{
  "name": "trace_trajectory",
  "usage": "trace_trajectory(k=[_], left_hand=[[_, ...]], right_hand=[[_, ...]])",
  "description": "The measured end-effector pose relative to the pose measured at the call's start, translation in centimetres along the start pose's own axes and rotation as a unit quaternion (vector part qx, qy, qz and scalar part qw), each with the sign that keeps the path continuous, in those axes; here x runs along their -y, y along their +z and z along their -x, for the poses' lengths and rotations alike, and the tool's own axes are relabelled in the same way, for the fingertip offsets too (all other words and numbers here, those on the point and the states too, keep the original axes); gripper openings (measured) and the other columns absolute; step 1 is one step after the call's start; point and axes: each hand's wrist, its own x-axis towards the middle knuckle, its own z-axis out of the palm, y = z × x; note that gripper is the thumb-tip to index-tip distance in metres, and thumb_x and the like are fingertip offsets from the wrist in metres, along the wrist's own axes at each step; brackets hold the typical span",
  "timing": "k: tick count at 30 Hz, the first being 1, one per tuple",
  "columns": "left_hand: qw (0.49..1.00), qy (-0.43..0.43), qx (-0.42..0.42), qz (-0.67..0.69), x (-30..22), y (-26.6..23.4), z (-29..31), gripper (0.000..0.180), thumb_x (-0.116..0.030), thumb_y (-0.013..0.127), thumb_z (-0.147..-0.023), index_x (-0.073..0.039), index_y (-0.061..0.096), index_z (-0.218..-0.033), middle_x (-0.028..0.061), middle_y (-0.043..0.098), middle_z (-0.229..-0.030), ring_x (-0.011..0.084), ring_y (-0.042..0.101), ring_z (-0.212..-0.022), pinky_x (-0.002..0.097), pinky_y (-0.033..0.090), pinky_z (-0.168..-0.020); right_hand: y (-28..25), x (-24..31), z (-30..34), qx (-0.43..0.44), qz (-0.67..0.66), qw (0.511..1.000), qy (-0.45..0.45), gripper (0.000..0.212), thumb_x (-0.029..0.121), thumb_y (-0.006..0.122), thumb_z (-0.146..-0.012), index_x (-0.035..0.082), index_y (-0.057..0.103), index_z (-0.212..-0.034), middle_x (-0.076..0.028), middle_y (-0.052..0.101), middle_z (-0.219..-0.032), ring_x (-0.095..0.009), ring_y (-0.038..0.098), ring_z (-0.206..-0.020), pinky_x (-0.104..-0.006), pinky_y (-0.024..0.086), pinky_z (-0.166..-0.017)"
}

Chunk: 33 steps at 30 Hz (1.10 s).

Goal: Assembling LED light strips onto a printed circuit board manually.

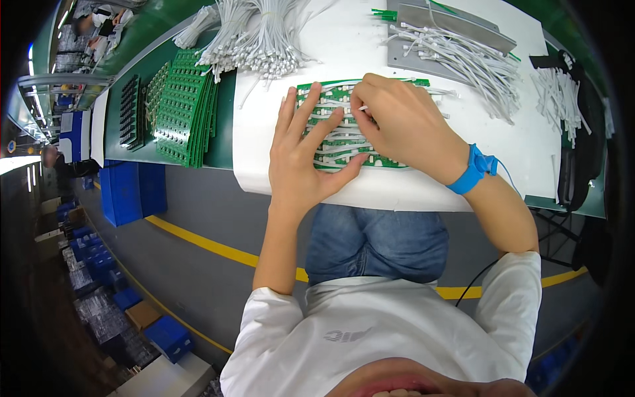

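A green circuit board panel [344, 142] lies on the white work surface in front of me, with several white cables laid in rows across it. My left hand [301, 149] rests over the panel's left part, its fingers spread and pressing lightly on it. Above the panel's middle, my right hand [407, 122] is closed in a pinch, and the small white end of a cable [364, 108] shows at its fingertips. A blue wrist strap [475, 171] circles my right wrist. The hand hides much of the panel's right side.
Bundles of white cables [264, 49] lie at the far left of the white sheet [254, 142]. More loose cables [463, 59] spread over a grey tray at the far right. Stacked green panels [182, 112] stand at left, and blue bins [132, 192] sit below the bench.
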Motion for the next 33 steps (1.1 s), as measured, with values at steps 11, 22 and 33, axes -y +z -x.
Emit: trace_trajectory(k=[11,22,33], left_hand=[[0.999,0.032,0.016,-0.009,0.2,0.4,-0.4,0.06,-0.03,0.092,-0.07,-0.012,0.078,-0.125,0.0168,0.053,-0.161,0.0497,0.039,-0.152,0.0588,0.038,-0.121],[0.999,0.052,0.014,-0.011,0.5,0.3,-0.8,0.059,-0.028,0.093,-0.067,-0.008,0.079,-0.12,0.0204,0.057,-0.155,0.0495,0.045,-0.148,0.0581,0.041,-0.118],[0.999,0.033,0.026,-0.021,1.5,-0.6,-0.3,0.062,-0.035,0.096,-0.066,-0.016,0.081,-0.122,0.0144,0.054,-0.159,0.0478,0.041,-0.151,0.0577,0.04,-0.118]], right_hand=[[1.8,0.2,1.0,-0.093,0.026,0.995,0.018,0.018,0.006,0.077,-0.073,0.0,0.069,-0.089,-0.016,0.07,-0.09,-0.035,0.073,-0.079,-0.0435,0.06,-0.066],[1.5,-0.6,1.0,-0.105,-0.048,0.993,0.014,0.019,0.008,0.082,-0.07,0.001,0.072,-0.084,-0.017,0.072,-0.086,-0.036,0.074,-0.081,-0.0452,0.06,-0.069],[1.3,0.2,-1.0,-0.007,0.0,0.995,0.096,0.007,0.01,0.074,-0.089,0.004,0.072,-0.092,-0.012,0.071,-0.08,-0.032,0.069,-0.082,-0.0451,0.055,-0.073]])
